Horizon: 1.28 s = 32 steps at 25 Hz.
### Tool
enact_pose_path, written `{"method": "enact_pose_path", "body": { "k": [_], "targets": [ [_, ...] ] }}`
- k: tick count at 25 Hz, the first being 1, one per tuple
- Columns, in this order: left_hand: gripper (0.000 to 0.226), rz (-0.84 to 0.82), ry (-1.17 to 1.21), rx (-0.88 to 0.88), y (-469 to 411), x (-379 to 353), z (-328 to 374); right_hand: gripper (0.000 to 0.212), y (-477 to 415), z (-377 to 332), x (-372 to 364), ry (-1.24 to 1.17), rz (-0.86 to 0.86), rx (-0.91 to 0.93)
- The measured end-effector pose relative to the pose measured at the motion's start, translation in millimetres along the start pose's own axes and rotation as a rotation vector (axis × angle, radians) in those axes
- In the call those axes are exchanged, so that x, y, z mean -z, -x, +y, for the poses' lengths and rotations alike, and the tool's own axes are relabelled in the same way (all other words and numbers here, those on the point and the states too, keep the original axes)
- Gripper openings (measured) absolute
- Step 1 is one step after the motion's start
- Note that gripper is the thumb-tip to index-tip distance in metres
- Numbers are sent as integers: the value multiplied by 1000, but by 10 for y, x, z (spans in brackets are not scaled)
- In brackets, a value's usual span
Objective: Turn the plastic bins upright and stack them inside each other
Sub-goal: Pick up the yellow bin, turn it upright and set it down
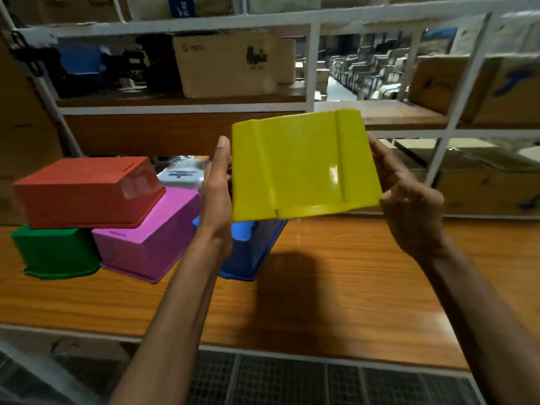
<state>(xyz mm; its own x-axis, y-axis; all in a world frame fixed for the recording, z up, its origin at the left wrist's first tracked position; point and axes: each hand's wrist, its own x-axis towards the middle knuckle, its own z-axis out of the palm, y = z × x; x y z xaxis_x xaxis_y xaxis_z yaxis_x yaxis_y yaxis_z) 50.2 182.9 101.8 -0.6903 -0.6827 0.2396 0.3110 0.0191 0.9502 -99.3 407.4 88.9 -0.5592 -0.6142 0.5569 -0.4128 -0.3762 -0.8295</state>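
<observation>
Yellow bin [304, 165] held in the air above the wooden worktop [336, 287], well clear of it, its smooth base and ribbed outer wall toward the camera; opening faces away, so it reads as mid-turn, not yet upright. Left hand [217, 197] lies flat against the bin's left wall, fingers extended upward, thumb side hidden behind the plastic. Right hand [409, 194] clasps the right wall and lower corner, fingers wrapped round the edge. Grip on both sides: pressed against the yellow bin, clamping it between the palms. Directly beneath and partly hidden by the left forearm sits the blue bin [251, 252]; cannot tell for certain whether it is already upright, though a lighter blue inner face shows near its top. To the left, still inverted by the look of their rims on the worktop: pink bin [146, 238], green bin [55, 252], and red bin [84, 191] resting across those two. A white item [181, 175] lies behind the pink one. Judgement: step in hand is flipping the yellow bin; stacking has hardly begun. Next move calls for rotating it until the opening faces up, then lowering it squarely into the blue bin if that proves upright, walls aligned so it nests instead of jamming on the rim.
</observation>
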Motion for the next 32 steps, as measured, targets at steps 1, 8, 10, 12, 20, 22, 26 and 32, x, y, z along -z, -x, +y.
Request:
{"method": "enact_pose_path", "body": {
  "k": [1, 8, 10, 12, 20, 22, 26, 32],
  "targets": [
    [60, -67, 9, 15, 71, -83, 3, 90, 118, -90, 85, 1, -11, 7],
    [48, -248, 164, 56, 588, -776, 18, 97, 874, -520, 677, 238, -7, -155],
    [52, -299, 213, 66, 717, -1007, 37, 94, 1040, -584, 866, 394, 127, -173],
    [64, -350, 195, 48, 858, -1282, 12, 79, 1156, -681, 1064, 463, 369, -148],
    [65, -594, -514, -318, 1842, -2504, -562, 34, 2270, -1177, 2401, 286, 978, -452],
    [72, -537, -726, -483, 2099, -2789, -717, 24, 2568, -1216, 2837, 143, 1058, -499],
    [70, -437, -883, -784, 2598, -3556, -769, 31, 2989, -1106, 3469, -83, 1036, -509],
    [53, -394, -820, -682, 2720, -4356, -867, 36, 3552, -805, 3770, 71, 767, -780]
  ]
}}
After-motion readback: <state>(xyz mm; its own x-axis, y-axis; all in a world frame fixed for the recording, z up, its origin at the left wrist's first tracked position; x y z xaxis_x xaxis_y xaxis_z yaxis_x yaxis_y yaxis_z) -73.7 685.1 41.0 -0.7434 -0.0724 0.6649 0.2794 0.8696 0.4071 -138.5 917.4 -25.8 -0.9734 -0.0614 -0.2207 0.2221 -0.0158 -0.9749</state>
